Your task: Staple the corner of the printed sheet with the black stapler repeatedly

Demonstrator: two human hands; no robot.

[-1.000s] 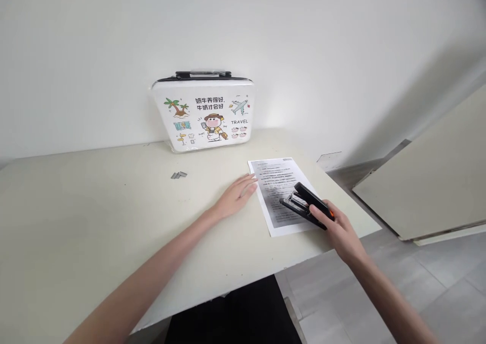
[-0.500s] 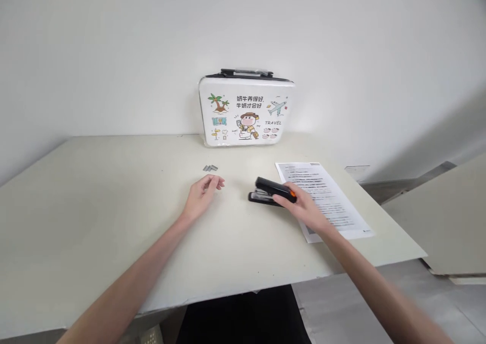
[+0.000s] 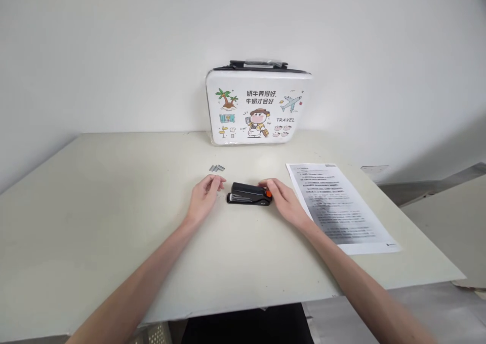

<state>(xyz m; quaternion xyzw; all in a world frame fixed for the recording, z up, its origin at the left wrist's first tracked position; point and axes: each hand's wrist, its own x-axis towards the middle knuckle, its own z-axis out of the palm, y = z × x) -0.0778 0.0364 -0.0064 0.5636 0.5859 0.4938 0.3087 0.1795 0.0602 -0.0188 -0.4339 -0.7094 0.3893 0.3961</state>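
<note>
A black stapler with an orange part at its back lies on the table, its front pointing left. The fingers of my right hand close around the stapler's rear end. My left hand rests on the table just left of the stapler, apart from it. Its fingers are loosely curled in, with the thumb against them, and I see nothing in them. Behind my left hand lie several small grey strips of staples.
A printed sheet of paper lies on the table, to the right. At the back, a white case with cartoon pictures and a black handle stands against the wall. The table's front edge runs below my forearms.
My right hand has brought the stapler left and down onto the table, closer to my left hand. My left hand has barely moved. The view has shifted slightly.
</note>
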